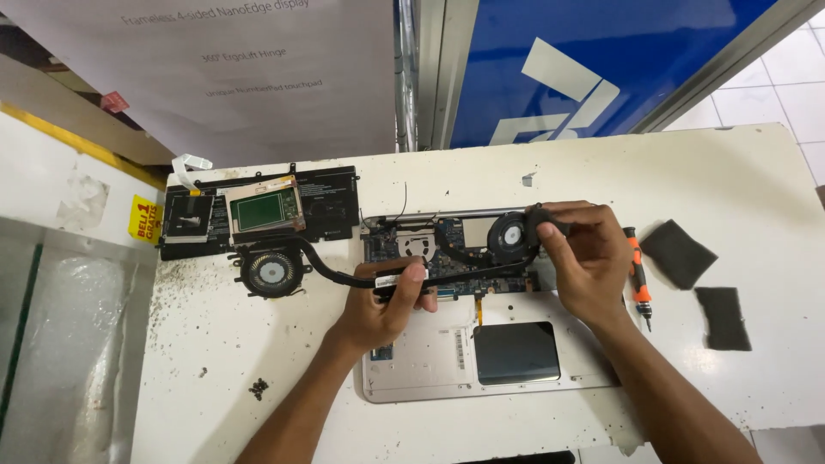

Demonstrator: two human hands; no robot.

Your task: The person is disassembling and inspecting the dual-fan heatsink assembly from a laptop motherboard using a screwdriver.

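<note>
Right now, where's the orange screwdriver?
In the head view, the orange screwdriver lies on the white table just right of the right hand, between it and two dark foam pads.

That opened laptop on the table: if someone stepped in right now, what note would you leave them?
Left hand: gripping the black heat pipe at the laptop base.
Right hand: pinching the housing of the right fan.
Done: base is open, board exposed; the battery lies out at left; the left fan hangs past the base's edge.
Left: right fan still sits over the board.
Screwdriver lies right; loose screws front left.
</note>
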